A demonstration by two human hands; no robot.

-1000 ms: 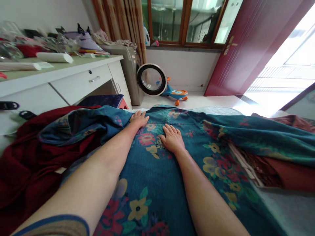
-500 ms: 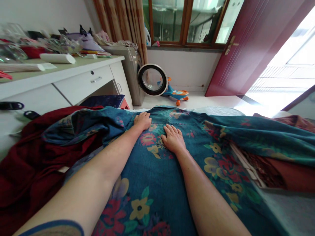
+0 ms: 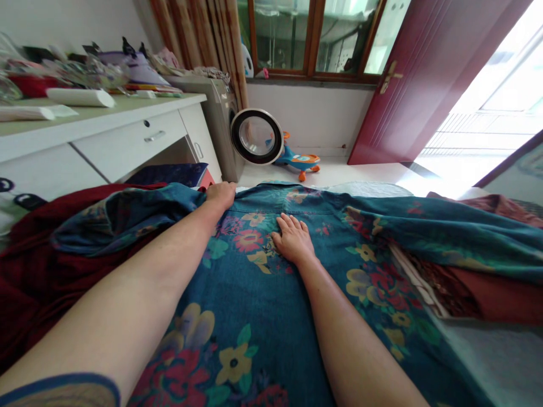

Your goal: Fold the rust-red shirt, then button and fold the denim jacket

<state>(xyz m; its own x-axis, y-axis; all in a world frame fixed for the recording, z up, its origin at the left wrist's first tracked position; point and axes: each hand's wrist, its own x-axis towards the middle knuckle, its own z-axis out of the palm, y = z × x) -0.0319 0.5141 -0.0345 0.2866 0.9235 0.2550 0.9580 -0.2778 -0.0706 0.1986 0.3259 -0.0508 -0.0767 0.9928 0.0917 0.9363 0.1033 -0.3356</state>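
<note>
A teal long-sleeved shirt (image 3: 271,294) with red and yellow flowers lies spread out in front of me, its collar at the far end and its sleeves out to both sides. My left hand (image 3: 221,195) is at the shirt's far left shoulder, fingers bent around the cloth at the edge and partly hidden. On the upper middle of the shirt, just below the yoke seam, my right hand (image 3: 293,238) rests flat with its fingers stretched out. Dark red cloth (image 3: 29,277) lies bunched under the left sleeve.
Folded brownish-red clothes (image 3: 487,291) lie under the right sleeve. Left stands a white desk (image 3: 127,141) with clutter on top. Beyond are a washing machine with its round door (image 3: 257,137) open, a blue and orange ride-on toy (image 3: 299,159) and an open red door (image 3: 399,107).
My left hand has moved left across the cloth to the shirt's shoulder, and its fingers have curled. My right hand stays flat in the same place on the shirt. The view has shifted slightly.
</note>
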